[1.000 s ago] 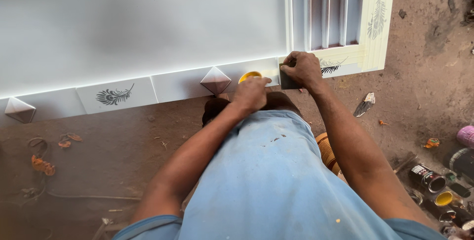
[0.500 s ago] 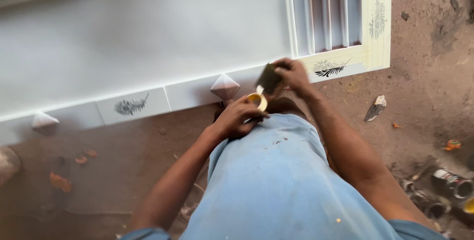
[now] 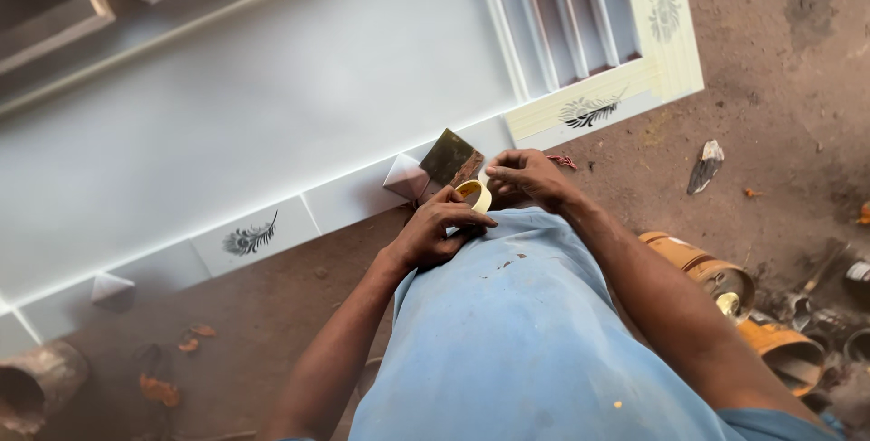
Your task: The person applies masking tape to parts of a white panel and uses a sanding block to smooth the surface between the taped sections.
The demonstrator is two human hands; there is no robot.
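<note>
While the left hand [image 3: 439, 228] grips a tape roll [image 3: 474, 194], the right hand [image 3: 526, 175] pinches something hidden.

No signs or screens show. The only packages are containers on the dirt floor [image 3: 770, 115] at the right edge: a round orange-brown tin [image 3: 702, 269] lying on its side, a second orange tin [image 3: 788, 350] just below it, and small dark cans [image 3: 856, 273] beside them, labels too blurred to tell.
</note>
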